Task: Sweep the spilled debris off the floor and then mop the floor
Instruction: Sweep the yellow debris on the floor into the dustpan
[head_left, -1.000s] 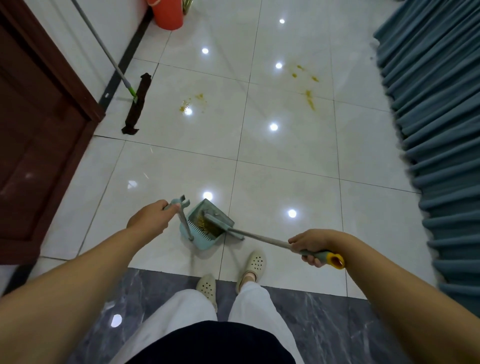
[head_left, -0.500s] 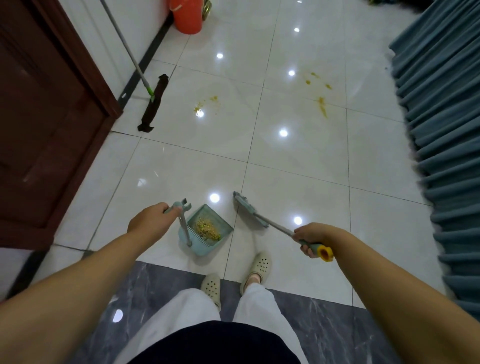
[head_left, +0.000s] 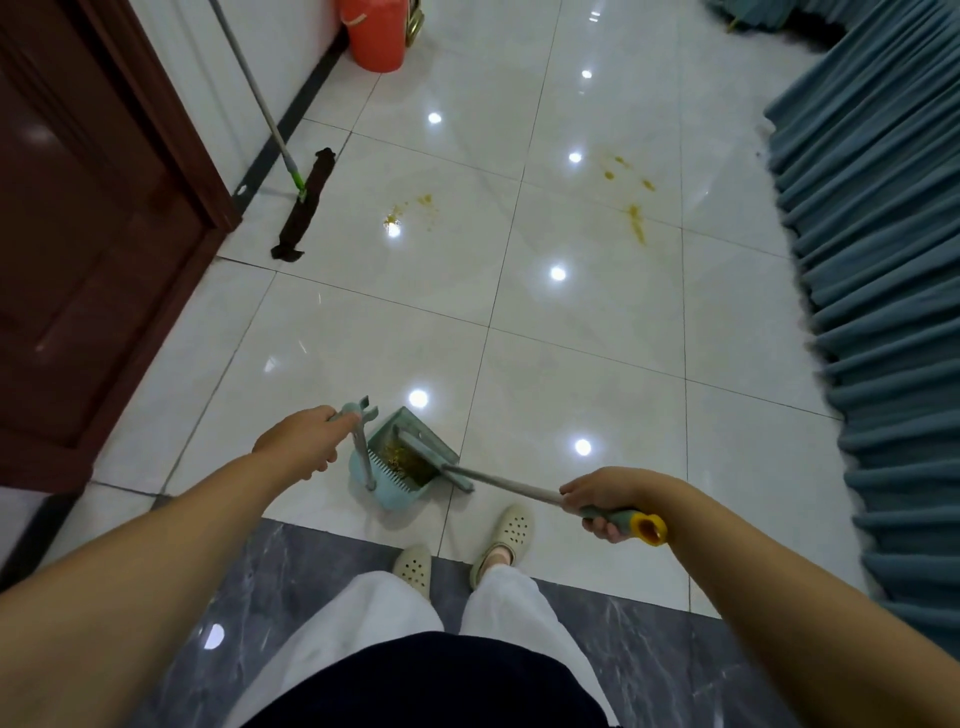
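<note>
The left hand (head_left: 301, 441) gripped the upright handle of the dustpan (head_left: 402, 467), which stood on the floor (head_left: 597, 364) before the feet. The right hand (head_left: 602, 501) clenched the broom (head_left: 498, 480), its head inside the pan over collected debris. Yellow debris (head_left: 635, 223) lay farther off. The mop (head_left: 301, 202) leaned against the wall.

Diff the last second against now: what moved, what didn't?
The broom head swung out of the dustpan onto the floor to its right, then back in over the yellow debris. The right hand kept its grip on the broom handle, the left hand on the dustpan handle. Mop and floor spills unchanged.
</note>
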